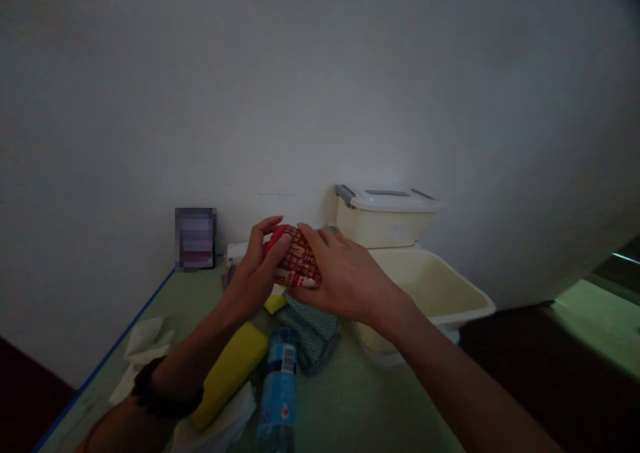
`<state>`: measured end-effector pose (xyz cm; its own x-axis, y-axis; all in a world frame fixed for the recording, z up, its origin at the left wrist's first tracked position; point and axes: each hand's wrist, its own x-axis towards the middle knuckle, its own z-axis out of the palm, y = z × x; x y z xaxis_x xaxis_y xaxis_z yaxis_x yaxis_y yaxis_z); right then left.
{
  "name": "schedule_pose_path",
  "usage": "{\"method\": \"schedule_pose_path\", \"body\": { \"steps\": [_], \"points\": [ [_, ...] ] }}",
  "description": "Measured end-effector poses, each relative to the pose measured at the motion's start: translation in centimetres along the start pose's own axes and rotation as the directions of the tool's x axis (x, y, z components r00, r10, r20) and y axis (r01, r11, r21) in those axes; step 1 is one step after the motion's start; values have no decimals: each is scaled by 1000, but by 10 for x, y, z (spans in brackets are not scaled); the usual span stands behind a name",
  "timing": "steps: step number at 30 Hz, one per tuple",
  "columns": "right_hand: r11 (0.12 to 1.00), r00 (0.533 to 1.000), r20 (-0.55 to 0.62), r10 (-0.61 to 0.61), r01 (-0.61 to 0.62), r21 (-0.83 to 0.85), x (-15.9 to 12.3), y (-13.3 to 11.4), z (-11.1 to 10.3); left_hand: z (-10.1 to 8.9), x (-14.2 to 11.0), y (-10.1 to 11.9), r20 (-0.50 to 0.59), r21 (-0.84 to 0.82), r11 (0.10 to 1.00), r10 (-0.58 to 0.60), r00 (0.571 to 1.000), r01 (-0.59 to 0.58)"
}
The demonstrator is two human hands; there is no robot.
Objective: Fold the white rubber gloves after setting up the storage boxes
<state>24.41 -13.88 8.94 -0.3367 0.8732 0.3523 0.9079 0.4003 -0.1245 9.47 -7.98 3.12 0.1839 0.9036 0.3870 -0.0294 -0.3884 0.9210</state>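
Note:
Between my two hands, raised above the table, is a red patterned packet [299, 256] with pale printing and a whitish lower edge. My left hand [257, 266] grips its left side, thumb across the front. My right hand [345, 270] wraps its right side, fingers on top and thumb underneath. Below them lie a grey-green cloth [313, 330] and a blue-labelled plastic bottle [279, 390]. A yellow block, perhaps a sponge [233, 370], rests under my left forearm. What the packet contains is hidden.
A cream open bin [440, 283] stands on the right of the green table [380, 406]. Behind it sits a lidded storage box [387, 220]. A blurred-out tablet-like screen [195, 238] leans by the wall. Crumpled white tissues [145, 336] lie at left.

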Motion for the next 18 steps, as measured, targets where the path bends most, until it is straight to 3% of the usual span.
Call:
{"method": "schedule_pose_path", "body": {
  "steps": [3, 7, 11, 14, 18],
  "points": [
    [997, 999, 26, 29, -31, 75, -11, 18, -13, 8, -2, -4, 91, -158, 987, 0, 996, 15],
    [937, 960, 63, 273, -280, 207, -29, 64, -34, 10, -6, -5, 231, -187, 982, 50, 972, -6],
    [864, 868, 193, 458, -486, 134, -42, 106, -38, 6, -5, -12, 314, 32, 999, 22, 949, -33],
    [800, 756, 325, 567, -600, 0, -49, 124, -28, 3, 0, -22, 378, 177, 979, 24, 925, -98],
    [737, 648, 472, 597, -676, -4, -50, 140, -10, -4, 3, -37, 520, 359, 913, -24, 854, -194]
  ]
}}
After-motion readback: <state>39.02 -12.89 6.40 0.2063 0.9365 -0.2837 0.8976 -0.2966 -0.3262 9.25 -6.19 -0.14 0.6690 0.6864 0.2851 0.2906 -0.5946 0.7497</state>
